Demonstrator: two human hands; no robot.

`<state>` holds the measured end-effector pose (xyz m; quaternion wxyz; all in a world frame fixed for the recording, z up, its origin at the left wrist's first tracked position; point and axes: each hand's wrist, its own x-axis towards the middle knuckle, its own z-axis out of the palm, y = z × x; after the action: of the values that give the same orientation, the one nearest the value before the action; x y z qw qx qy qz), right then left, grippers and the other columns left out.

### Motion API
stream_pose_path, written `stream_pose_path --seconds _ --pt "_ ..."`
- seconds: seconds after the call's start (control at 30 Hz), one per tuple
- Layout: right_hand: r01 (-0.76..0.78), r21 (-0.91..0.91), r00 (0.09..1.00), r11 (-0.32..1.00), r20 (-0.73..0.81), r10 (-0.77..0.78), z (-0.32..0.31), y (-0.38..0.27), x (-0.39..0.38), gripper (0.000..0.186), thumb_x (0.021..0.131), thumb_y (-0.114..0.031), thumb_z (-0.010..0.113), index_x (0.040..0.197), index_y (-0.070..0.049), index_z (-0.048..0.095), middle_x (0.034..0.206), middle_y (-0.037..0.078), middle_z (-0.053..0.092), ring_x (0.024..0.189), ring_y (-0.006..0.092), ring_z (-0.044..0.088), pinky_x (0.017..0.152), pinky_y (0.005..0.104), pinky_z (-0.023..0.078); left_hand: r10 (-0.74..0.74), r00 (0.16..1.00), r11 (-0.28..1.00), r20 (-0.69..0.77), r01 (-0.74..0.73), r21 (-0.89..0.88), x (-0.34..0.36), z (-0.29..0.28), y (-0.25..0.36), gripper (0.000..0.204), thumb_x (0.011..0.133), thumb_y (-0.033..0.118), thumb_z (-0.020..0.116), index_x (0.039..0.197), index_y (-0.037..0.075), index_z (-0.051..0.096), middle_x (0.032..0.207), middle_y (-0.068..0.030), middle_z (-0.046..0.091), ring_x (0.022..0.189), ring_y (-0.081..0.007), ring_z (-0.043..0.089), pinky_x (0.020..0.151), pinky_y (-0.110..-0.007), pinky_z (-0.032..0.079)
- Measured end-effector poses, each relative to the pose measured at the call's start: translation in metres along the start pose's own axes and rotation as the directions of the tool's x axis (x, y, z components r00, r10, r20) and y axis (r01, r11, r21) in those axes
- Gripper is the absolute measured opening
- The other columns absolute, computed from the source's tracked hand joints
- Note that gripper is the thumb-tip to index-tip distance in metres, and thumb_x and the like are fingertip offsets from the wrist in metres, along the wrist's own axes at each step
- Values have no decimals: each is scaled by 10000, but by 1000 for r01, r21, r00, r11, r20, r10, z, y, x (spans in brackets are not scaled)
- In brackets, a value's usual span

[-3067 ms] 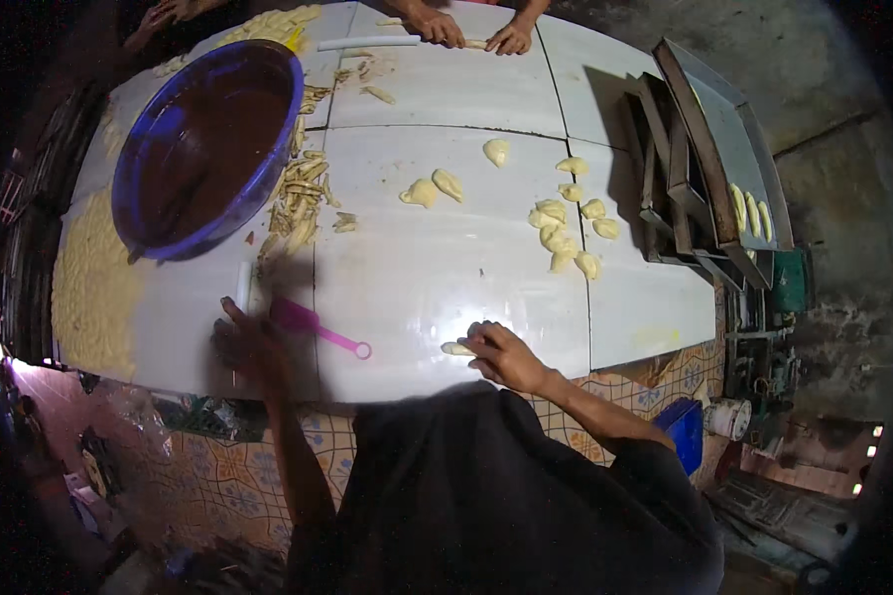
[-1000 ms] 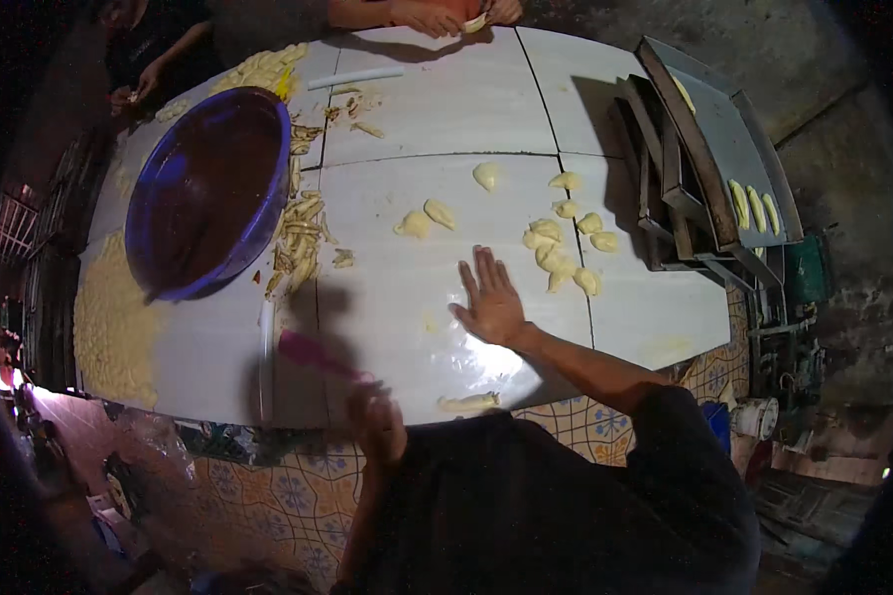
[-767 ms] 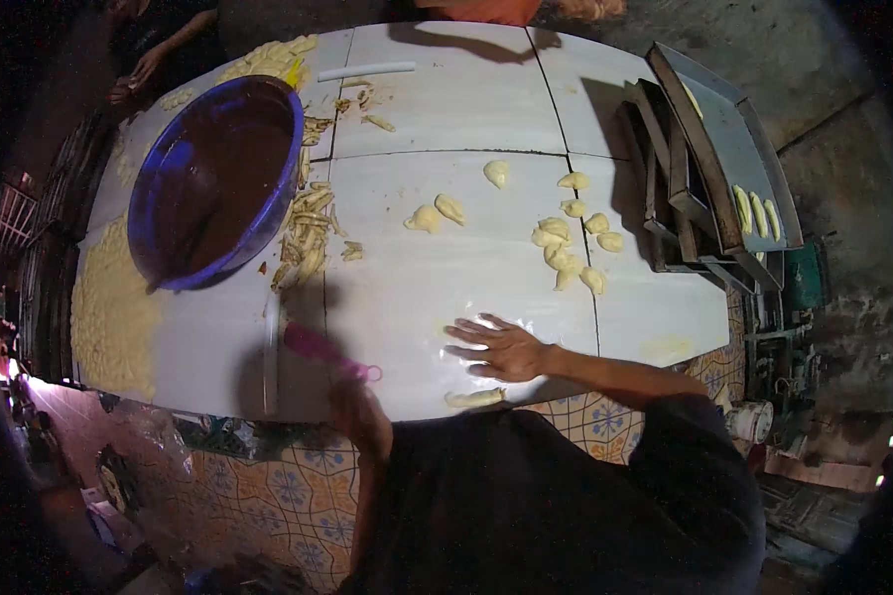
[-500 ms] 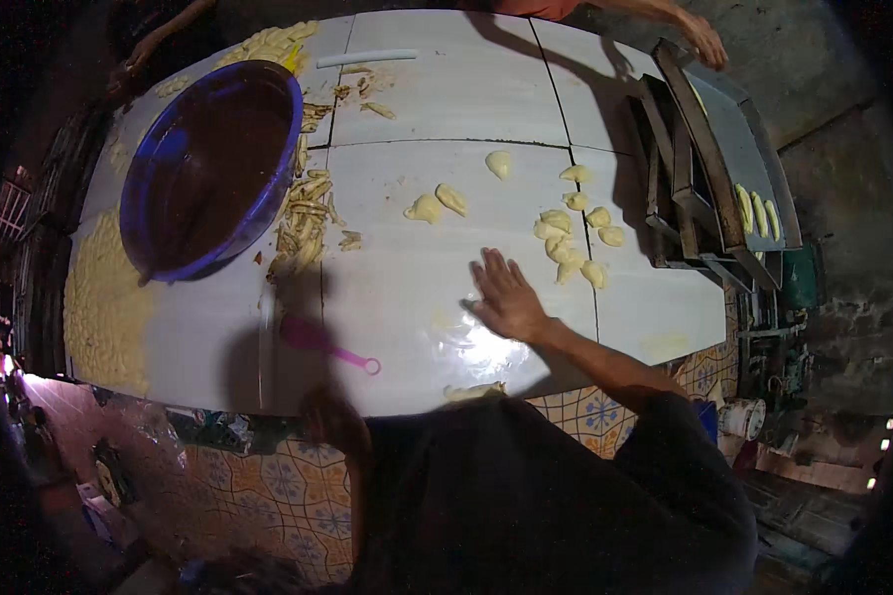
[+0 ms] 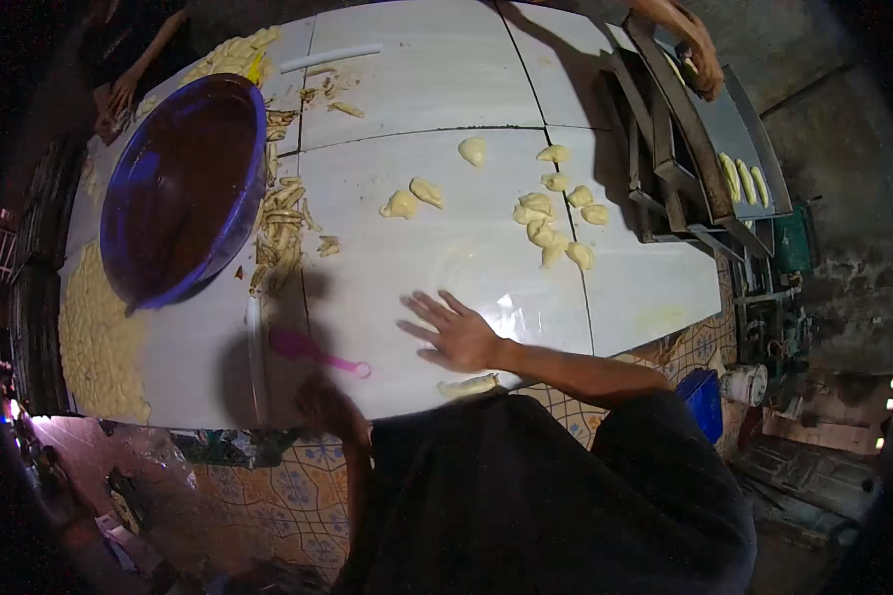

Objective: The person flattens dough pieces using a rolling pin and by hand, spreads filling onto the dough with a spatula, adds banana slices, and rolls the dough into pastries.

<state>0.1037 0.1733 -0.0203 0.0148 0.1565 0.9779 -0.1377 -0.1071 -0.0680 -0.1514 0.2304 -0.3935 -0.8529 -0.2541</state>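
Note:
My right hand is open over the white tabletop, palm down with its fingers spread, holding nothing. Close by it, at the near edge, lies a pale dough roll. My left hand is in shadow at the same edge; its fingers are too dark to read. Just beyond it lies a pink spoon-like tool with a ring at the end of its handle. Further off to the right are several lumps of dough. Two more dough lumps and a single one sit nearer the middle.
A blue-purple tub with brown contents stands at left, beside strips of what may be banana. Many small pale pieces cover the left side. Metal trays stand at right, where another person's hand reaches in.
My right hand has moved left and nearer, away from the dough lumps, staying spread. The other person's hand at right has come down into the trays. The whole view has shifted slightly.

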Motion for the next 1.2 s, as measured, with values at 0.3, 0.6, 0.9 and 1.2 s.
stream_pose_path --seconds 0.3,0.6,0.9,1.2 --pt "-428 -218 882 877 -310 354 8 64 31 724 998 -510 477 1555 -67 339 1601 350 189 1498 486 200 1194 611 213 -189 963 976 194 206 -72 49 -35 39 247 1026 180 543 1110 -31 640 1110 -218 631 1083 -400 565 1009 -486 444" --pt "-516 28 813 856 -298 500 -21 77 4 668 1026 -491 431 1565 -109 332 1647 222 195 1534 367 182 1223 567 179 -43 992 982 117 63 -178 58 -48 37 197 1025 68 484 1148 -32 602 1112 -211 618 1059 -374 575 970 -490 444" --pt "-94 -31 995 995 -23 93 -31 66 -29 634 1023 -491 442 1590 -244 303 1673 168 171 1540 363 175 1233 553 171 -90 980 931 178 146 -334 23 -1 -7 244 978 90 473 1179 12 584 1132 -196 582 1132 -354 531 1059 -467 387" --pt "-356 346 911 868 -76 404 -74 58 85 401 793 -249 683 1150 -67 705 1313 197 602 1208 366 581 1025 550 456 205 872 643 444 -462 611 40 -35 17 232 970 120 525 1124 -10 639 1182 -228 604 1148 -400 530 1046 -540 396"
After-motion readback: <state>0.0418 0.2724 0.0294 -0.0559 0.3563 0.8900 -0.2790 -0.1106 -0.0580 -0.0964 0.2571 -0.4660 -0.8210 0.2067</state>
